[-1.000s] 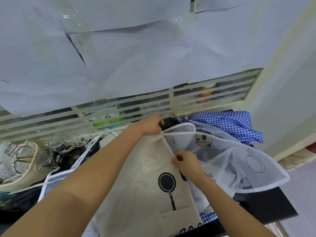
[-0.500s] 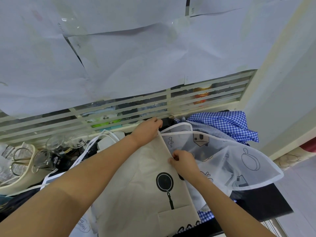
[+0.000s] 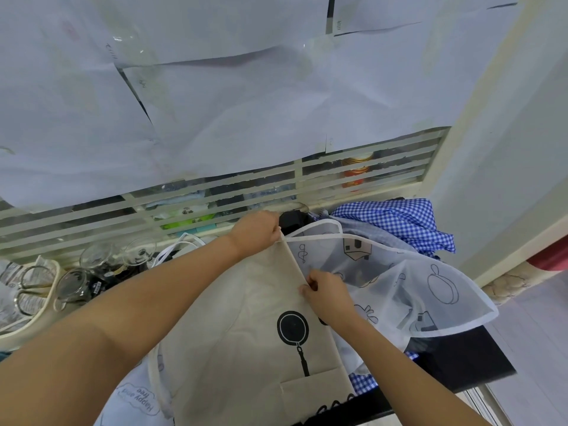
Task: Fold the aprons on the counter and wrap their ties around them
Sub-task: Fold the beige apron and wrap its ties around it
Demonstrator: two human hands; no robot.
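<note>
A beige apron (image 3: pixel 246 333) with a black frying-pan print lies folded lengthwise on the dark counter (image 3: pixel 467 358). My left hand (image 3: pixel 256 230) pinches its far top corner. My right hand (image 3: pixel 325 292) pinches the folded right edge a little nearer to me. A sheer white apron (image 3: pixel 408 281) with outline drawings and white trim spreads to the right, partly under the beige one. A blue gingham apron (image 3: pixel 399 222) is bunched at the back right. White ties (image 3: pixel 175 247) loop at the back left.
Glass cups (image 3: pixel 101 259) and a cream tray with scissors (image 3: pixel 29 287) crowd the left side. A barred window (image 3: pixel 215 198) covered with white paper rises behind the counter. A white cloth with "Happy and free" (image 3: pixel 136 398) lies near left. The counter's edge drops off at right.
Both hands keep their pinch on the beige apron's edge. The view has shifted slightly; my right hand slid a little along the fold.
</note>
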